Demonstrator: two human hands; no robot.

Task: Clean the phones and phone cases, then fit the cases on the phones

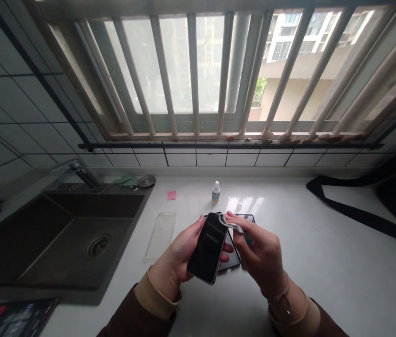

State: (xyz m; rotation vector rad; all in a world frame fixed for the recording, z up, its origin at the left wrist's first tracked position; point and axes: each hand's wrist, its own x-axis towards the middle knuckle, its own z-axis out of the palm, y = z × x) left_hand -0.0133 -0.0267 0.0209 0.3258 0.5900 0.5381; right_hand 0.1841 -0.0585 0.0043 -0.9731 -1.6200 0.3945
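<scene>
A smartphone [207,248] with a dark screen rests in my left hand [183,250], whose thumb and fingers wrap round its two long sides. My right hand [259,248] pinches a grey cloth [231,223] against the phone's upper right corner. Beneath the phone, partly covered by it and my hands, lie flat dark-edged devices [233,262] on the white counter. A clear phone case [160,236] lies to the left of my left hand. Behind the phone stands a small white bottle [215,193] with a coloured label.
On the left is a dark sink [60,252] with a chrome faucet [85,175]. A green cloth [126,181] and a round metal strainer [146,181] sit at its back edge. There is a pink note [171,195] on the counter. A black strap [345,206] lies at the right.
</scene>
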